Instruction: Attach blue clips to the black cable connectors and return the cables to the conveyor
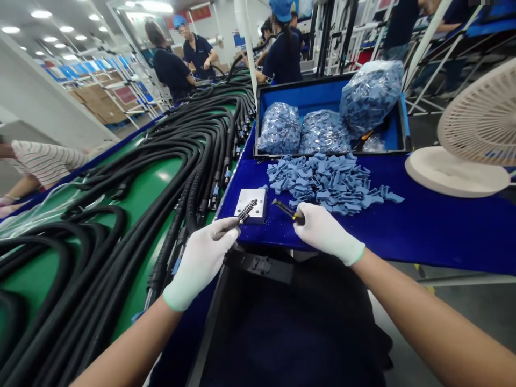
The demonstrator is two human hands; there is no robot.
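My left hand [205, 255], in a white glove, is closed around a short dark ridged piece [248, 212]. Its toothed end sticks out past the fingers over a silver metal block [258, 201]; whether the two touch I cannot tell. My right hand [322, 231], also gloved in white, grips a hand tool with a black and yellow handle [299, 218]. The tool's narrow dark shaft points left toward the block, and its tip stands apart from the ridged piece. Behind the right hand lies a loose heap of blue plastic clips [330, 180].
A blue bin [306, 91] at the back holds bags of blue clips [280, 129]. On the left, long black corrugated hoses [161, 145] cover a green table [149, 188]. A white fan [455, 172] stands at right. Several co-workers [173, 70] stand beyond; a striped sleeve [44, 161] shows at left.
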